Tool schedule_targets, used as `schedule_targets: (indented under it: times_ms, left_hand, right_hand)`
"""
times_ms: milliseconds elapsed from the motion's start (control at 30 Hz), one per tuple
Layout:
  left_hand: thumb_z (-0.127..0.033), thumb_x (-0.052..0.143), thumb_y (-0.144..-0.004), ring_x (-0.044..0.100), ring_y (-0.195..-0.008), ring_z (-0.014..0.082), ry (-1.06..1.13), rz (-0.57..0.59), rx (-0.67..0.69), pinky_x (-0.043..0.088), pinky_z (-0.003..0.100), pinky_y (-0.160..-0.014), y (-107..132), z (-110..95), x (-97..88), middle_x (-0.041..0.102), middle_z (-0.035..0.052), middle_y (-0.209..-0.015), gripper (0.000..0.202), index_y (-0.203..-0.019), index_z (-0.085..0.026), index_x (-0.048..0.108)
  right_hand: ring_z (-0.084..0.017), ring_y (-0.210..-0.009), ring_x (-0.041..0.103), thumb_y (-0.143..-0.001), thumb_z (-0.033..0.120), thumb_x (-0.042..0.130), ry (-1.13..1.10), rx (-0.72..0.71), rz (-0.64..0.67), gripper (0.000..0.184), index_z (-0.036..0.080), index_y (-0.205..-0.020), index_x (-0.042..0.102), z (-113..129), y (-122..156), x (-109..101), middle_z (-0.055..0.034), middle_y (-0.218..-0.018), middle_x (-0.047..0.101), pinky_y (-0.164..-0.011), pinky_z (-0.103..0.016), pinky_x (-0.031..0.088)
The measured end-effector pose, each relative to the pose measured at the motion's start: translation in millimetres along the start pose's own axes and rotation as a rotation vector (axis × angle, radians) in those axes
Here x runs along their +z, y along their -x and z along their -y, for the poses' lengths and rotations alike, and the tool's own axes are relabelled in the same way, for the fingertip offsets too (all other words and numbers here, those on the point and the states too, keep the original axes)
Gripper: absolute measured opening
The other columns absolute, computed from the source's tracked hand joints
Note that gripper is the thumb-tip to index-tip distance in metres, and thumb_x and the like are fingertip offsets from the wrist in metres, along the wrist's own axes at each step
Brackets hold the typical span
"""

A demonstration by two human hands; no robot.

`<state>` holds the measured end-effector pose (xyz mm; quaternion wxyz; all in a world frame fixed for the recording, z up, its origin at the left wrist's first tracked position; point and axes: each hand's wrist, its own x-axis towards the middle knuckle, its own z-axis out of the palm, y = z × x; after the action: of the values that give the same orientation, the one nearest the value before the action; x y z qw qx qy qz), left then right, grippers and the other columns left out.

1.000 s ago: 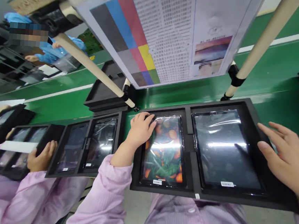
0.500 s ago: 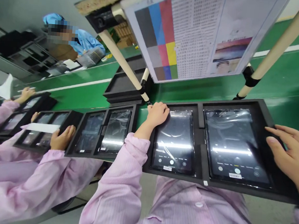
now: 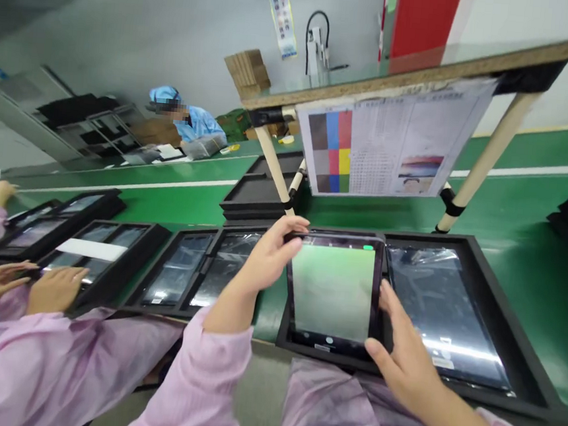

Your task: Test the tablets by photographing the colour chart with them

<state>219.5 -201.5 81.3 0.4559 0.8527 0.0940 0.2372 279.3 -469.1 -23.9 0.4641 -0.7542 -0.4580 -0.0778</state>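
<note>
A tablet [image 3: 331, 290] with a pale green picture on its screen is raised over the left side of the black foam tray [image 3: 529, 367] in front of me. My left hand [image 3: 273, 248] grips its upper left corner, thumb on the front. At the tablet's lower right edge is my right hand [image 3: 404, 353], thumb on the front and fingers along the side and partly behind it. A second tablet [image 3: 447, 310], its screen dark and shiny with reflections, lies in the right compartment of the tray.
To the left, another black tray holds two film-covered tablets [image 3: 177, 270]. A co-worker's hands [image 3: 56, 289] rest by a further tray. Beyond stand stacked black trays [image 3: 261, 188] and a shelf stand with a hanging chart [image 3: 394, 143]. A person in blue [image 3: 202, 126] sits farther back.
The left tablet has come up out of its compartment, and its screen now shows pale green. My right hand has moved left from the tray's right edge onto the tablet. My view has tilted up.
</note>
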Motion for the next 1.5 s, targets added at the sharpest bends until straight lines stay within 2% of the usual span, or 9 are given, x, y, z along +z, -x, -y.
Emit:
schedule_targets:
  times_ms: [100,167,233,333,600,800,1000,1267,1500]
  left_hand:
    - [-0.072,0.051,-0.086,0.062,-0.122,0.0289,0.303,-0.086,-0.043,0.053,0.043,-0.100,63,22,11.6,0.060,0.0147,-0.137,0.075,-0.146,-0.027,0.041]
    - [-0.079,0.050,-0.084,0.058,-0.131,0.0336,0.324,0.069,-0.124,0.051,0.047,-0.105,110,43,27.0,0.057,0.0187,-0.141,0.088,-0.151,-0.024,0.037]
    - [-0.071,0.064,-0.081,0.047,-0.141,0.0397,0.162,0.156,-0.198,0.045,0.054,-0.112,149,64,43.0,0.049,0.0241,-0.150,0.098,-0.157,-0.018,0.030]
    - [-0.054,0.070,-0.081,0.031,-0.150,0.0443,-0.012,0.102,-0.259,0.033,0.061,-0.119,178,81,60.8,0.033,0.0311,-0.159,0.111,-0.161,-0.008,0.008]
    - [-0.042,0.074,-0.083,0.019,-0.155,0.0399,-0.066,-0.172,-0.008,0.026,0.057,-0.122,116,41,69.3,0.008,0.0290,-0.166,0.121,-0.158,-0.018,-0.017]
    - [-0.043,0.086,-0.071,0.036,-0.146,0.0464,-0.458,-0.284,0.109,0.041,0.063,-0.111,86,7,76.9,0.017,0.0320,-0.161,0.141,-0.156,-0.022,-0.024]
    - [-0.048,0.087,-0.069,0.048,-0.137,0.0447,-0.519,-0.282,0.075,0.047,0.062,-0.105,82,-1,86.1,0.026,0.0337,-0.158,0.145,-0.154,-0.019,-0.027]
    - [-0.050,0.087,-0.069,0.053,-0.131,0.0430,-0.562,-0.304,0.110,0.053,0.057,-0.098,79,-7,87.5,0.027,0.0340,-0.156,0.147,-0.152,-0.019,-0.031]
    - [-0.053,0.085,-0.071,0.052,-0.131,0.0423,-0.566,-0.324,0.119,0.054,0.057,-0.098,81,-8,90.2,0.025,0.0322,-0.158,0.145,-0.154,-0.020,-0.029]
  right_hand:
    - [-0.029,-0.125,0.060,-0.105,0.045,0.040,-0.354,0.115,-0.073,0.056,0.030,-0.159,0.032,-12,10,29,-0.0129,-0.145,0.054,-0.097,-0.045,0.058]
    - [-0.030,-0.122,0.063,-0.103,0.052,0.040,-0.519,0.250,-0.068,0.051,0.027,-0.144,0.055,-20,14,38,-0.0123,-0.133,0.064,-0.098,-0.047,0.057]
    - [-0.032,-0.119,0.064,-0.098,0.065,0.044,-0.673,0.373,-0.013,0.056,0.025,-0.127,0.069,-23,13,43,-0.0124,-0.121,0.069,-0.099,-0.051,0.056]
    - [-0.035,-0.117,0.065,-0.088,0.080,0.047,-0.861,0.432,0.041,0.067,0.024,-0.110,0.076,-20,3,47,-0.0133,-0.107,0.073,-0.099,-0.053,0.055]
    - [-0.032,-0.114,0.066,-0.086,0.080,0.055,-0.946,0.493,-0.095,0.064,0.020,-0.100,0.074,-13,-65,10,-0.0121,-0.105,0.074,-0.104,-0.049,0.053]
    - [-0.031,-0.123,0.062,-0.076,0.072,0.075,-1.151,0.386,-0.140,0.052,0.023,-0.092,0.073,20,-105,-21,-0.0075,-0.102,0.075,-0.110,-0.049,0.049]
    - [-0.031,-0.125,0.060,-0.073,0.055,0.083,-1.183,0.388,-0.186,0.036,0.023,-0.086,0.074,24,-108,-26,-0.0061,-0.103,0.075,-0.111,-0.048,0.048]
    - [-0.031,-0.126,0.059,-0.069,0.069,0.081,-1.148,0.430,-0.210,0.050,0.024,-0.091,0.075,24,-106,-28,-0.0055,-0.114,0.073,-0.113,-0.050,0.046]
    - [-0.033,-0.128,0.057,-0.069,0.058,0.084,-1.148,0.455,-0.199,0.041,0.024,-0.090,0.074,26,-106,-29,-0.0057,-0.118,0.072,-0.110,-0.054,0.048]
